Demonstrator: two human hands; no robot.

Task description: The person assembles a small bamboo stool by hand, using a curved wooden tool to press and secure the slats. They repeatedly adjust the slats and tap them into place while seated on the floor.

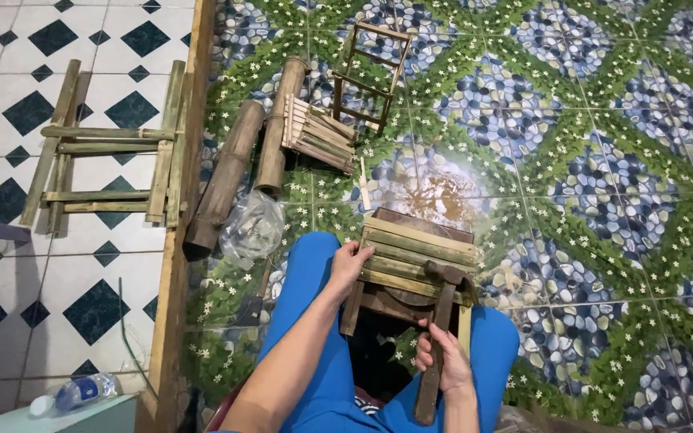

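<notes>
Bamboo slat stool (pixel 415 252) steadied by the left hand (pixel 350 263) gripping its edge; right hand (pixel 441 357) clasps a hammer (pixel 440 321).

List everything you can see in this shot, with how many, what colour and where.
bamboo stool: one, green-tan slats, between the knees
hammer: one, brown handle, head on the stool
bamboo poles: two, brown, on the floor above the knee
bamboo slats: one bundle, pale, beside the poles
small frame: one, brown, top centre
bamboo frame: one, green-tan, on the white tiles
plastic bag: one, clear, by the poles
bottle: one, clear, bottom left
left hand: on the stool's edge
right hand: gripping the hammer handle
</notes>
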